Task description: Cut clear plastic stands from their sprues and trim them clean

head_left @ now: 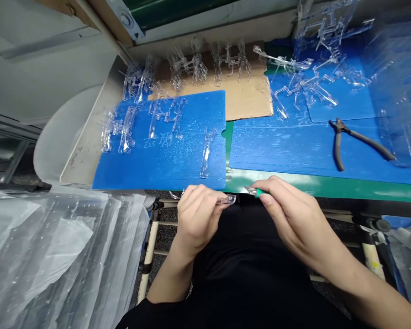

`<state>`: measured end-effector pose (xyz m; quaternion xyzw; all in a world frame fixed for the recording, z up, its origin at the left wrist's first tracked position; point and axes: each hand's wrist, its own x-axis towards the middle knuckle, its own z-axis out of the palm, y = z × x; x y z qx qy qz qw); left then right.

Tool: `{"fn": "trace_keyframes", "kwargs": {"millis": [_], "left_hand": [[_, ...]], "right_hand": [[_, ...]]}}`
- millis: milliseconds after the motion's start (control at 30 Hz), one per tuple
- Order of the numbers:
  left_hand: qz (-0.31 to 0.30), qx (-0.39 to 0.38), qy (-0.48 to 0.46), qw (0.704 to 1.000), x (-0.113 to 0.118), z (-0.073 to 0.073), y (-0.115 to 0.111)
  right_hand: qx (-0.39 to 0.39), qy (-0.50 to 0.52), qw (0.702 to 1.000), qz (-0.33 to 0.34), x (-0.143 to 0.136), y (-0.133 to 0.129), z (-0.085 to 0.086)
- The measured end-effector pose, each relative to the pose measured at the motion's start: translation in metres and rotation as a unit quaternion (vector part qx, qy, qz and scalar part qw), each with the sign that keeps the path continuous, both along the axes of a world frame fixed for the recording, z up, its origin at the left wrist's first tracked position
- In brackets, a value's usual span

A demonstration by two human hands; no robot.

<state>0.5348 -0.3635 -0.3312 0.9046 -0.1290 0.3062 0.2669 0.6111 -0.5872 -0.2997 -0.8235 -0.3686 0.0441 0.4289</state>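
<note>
My left hand (198, 214) is closed round a clear plastic part (230, 199), whose rounded end sticks out to the right past my fingers. In my right hand (287, 205) is a small knife (254, 191) with a green handle, its blade pointing left toward the part without touching it. Both hands are in front of the table's near edge. Another clear part (207, 153) lies alone on the left blue sheet (123, 171), just beyond my left hand.
Clear plastic pieces on frames (198, 68) lie across the cardboard (250, 98) and blue sheets. Pliers (340, 130) rest on the right blue sheet (270, 146). A clear plastic bin (404, 105) stands far right; wrapped sheets (65, 256) are at the lower left.
</note>
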Motion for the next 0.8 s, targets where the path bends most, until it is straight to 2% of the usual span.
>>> {"fn": "trace_keyframes", "kwargs": {"millis": [133, 367, 800], "left_hand": [[-0.001, 0.013, -0.058, 0.998, -0.002, 0.0, 0.002], [0.011, 0.041, -0.104, 0.994, -0.002, 0.001, 0.0], [0.01, 0.058, -0.11, 0.992, -0.003, 0.0, -0.001]], "right_hand": [[-0.054, -0.076, 0.996, 0.01, -0.005, -0.006, 0.007], [-0.075, -0.099, 0.992, 0.021, -0.009, -0.005, 0.016], [-0.065, -0.038, 0.996, 0.038, -0.006, -0.009, 0.013]]}}
